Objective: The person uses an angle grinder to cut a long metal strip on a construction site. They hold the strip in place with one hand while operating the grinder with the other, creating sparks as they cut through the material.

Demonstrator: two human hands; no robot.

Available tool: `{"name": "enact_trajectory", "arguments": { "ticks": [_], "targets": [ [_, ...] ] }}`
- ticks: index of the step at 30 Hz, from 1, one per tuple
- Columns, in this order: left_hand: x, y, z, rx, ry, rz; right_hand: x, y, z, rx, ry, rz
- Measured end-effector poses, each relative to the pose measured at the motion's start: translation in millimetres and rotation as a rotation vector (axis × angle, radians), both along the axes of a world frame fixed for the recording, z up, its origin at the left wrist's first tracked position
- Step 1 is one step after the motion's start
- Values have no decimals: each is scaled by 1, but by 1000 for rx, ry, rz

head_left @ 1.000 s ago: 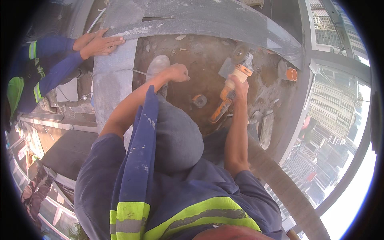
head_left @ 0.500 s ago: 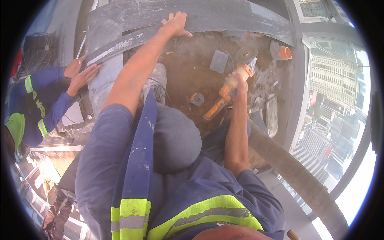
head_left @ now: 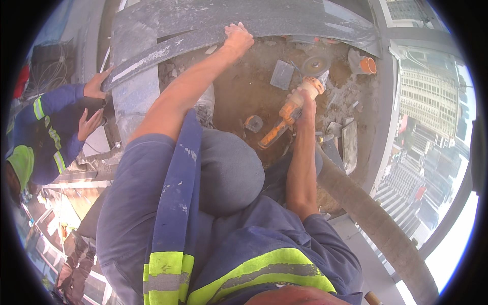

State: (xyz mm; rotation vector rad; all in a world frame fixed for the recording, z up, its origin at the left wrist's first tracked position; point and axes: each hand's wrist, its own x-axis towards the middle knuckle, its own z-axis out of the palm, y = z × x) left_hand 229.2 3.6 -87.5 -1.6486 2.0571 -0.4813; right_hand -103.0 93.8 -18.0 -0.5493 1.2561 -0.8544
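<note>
My right hand (head_left: 306, 104) grips an orange, dust-covered angle grinder (head_left: 277, 133) around its body. Its round disc (head_left: 311, 64) points away from me, above the dirt. My left arm reaches far forward, and the left hand (head_left: 239, 38) is closed with bent fingers at the near edge of a long, dark grey slab (head_left: 284, 24). How far its fingers wrap under that edge is hidden. A co-worker's hand (head_left: 97, 84) touches the slab's left end, while their other hand (head_left: 89, 123) is held open, off the slab.
On the dusty ground lie a small grey tile (head_left: 281, 74), a round grey-and-orange tool (head_left: 253, 123) and a flat long piece (head_left: 349, 146). An orange-rimmed pipe (head_left: 367, 65) stands far right. A thick tube (head_left: 378, 213) slants across the lower right, beside windows (head_left: 424, 112) overlooking buildings.
My left hand has moved right along the slab edge, going from spread fingers to bent ones. One co-worker's hand has come off the slab. The grinder stays in my right hand.
</note>
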Motion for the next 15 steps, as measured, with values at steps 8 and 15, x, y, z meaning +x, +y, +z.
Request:
{"name": "enact_trajectory", "arguments": {
  "ticks": [8,15],
  "targets": [
    [20,43,16,-301,448,98,-6,2,-9,3,-55,-62],
    [75,74,-8,-312,533,380,2,2,-1,21,-39,-97]
  ]
}}
